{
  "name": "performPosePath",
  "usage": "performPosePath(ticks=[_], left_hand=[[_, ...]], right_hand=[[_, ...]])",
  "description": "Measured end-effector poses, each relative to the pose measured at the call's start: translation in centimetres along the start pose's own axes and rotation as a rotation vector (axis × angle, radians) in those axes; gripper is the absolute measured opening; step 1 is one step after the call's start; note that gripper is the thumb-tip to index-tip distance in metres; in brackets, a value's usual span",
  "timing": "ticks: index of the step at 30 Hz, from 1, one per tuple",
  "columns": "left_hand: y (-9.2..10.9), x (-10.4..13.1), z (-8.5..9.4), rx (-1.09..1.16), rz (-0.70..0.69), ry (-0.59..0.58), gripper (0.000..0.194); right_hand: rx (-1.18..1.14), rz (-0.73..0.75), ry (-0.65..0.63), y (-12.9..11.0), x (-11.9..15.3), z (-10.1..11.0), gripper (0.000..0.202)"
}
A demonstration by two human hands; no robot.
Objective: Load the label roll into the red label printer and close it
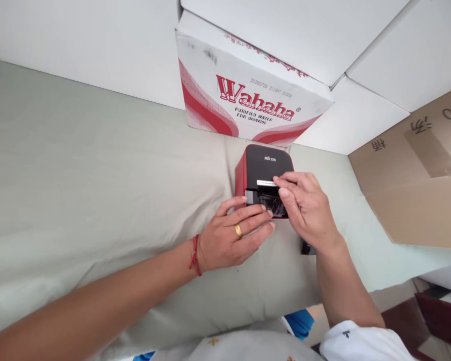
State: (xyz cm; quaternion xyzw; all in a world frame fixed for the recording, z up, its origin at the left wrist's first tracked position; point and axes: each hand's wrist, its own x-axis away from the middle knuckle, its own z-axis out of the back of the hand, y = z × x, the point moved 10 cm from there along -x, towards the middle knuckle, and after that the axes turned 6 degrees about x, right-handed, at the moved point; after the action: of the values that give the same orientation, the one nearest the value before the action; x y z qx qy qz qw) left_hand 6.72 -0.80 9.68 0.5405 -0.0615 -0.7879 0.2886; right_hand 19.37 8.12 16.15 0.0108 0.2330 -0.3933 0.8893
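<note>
A small red and black box-shaped thing (pixel 265 168), with white lettering on its black top, lies on the pale green cloth. A narrow white strip (pixel 265 183) crosses its top near the front edge, and below that is a glossy dark front part (pixel 274 203). My left hand (pixel 236 233), wearing a gold ring and a red string bracelet, has its fingers stretched out, the tips against the near left side and front. My right hand (pixel 306 205) is closed, with bent fingers; its index fingertip touches the strip's right end and its thumb lies by the front. Anything pinched there is hidden.
Behind the box-shaped thing stands a white and red water carton (pixel 248 100), against white boxes (pixel 270 30). A brown cardboard box (pixel 417 165) is at the right. A small black object (pixel 308 248) lies partly hidden under my right wrist. The cloth (pixel 97 175) is wrinkled.
</note>
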Motion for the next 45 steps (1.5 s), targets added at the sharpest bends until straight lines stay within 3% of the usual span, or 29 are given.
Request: performPosePath(ticks=[6,12,19,22,27,31,36,45], left_hand=[[0.4,0.0,-0.1,-0.075,-0.049,0.022,0.035],[-0.4,0.4,0.0,0.013,-0.009,0.028,0.046],[-4.3,0.5,2.4,-0.008,0.184,0.119,0.048],[-4.9,0.3,2.6,0.034,0.183,0.115,0.047],[-5.5,0.7,3.7,-0.079,0.23,0.19,0.046],[-6.7,0.5,3.9,-0.009,0.262,0.14,0.038],[-5.9,-0.9,4.1,0.099,0.085,0.089,0.046],[-5.3,-1.7,3.7,-0.006,0.03,0.099,0.035]], right_hand=[[0.016,-0.028,-0.005,-0.3,1.2,-0.7,0.037],[-0.016,-0.081,-0.015,0.2,1.1,-1.1,0.037],[-0.048,-0.063,0.124,-0.3,3.1,-1.0,0.032],[-0.082,-0.022,0.149,-1.1,4.6,-1.0,0.032],[-0.109,0.0,0.187,-1.6,5.8,-0.7,0.034],[-0.116,-0.015,0.211,-1.4,5.8,-0.9,0.035],[-0.145,-0.009,0.233,-1.5,5.8,-1.0,0.037],[-0.17,0.03,0.167,-1.6,5.3,-0.8,0.033]])
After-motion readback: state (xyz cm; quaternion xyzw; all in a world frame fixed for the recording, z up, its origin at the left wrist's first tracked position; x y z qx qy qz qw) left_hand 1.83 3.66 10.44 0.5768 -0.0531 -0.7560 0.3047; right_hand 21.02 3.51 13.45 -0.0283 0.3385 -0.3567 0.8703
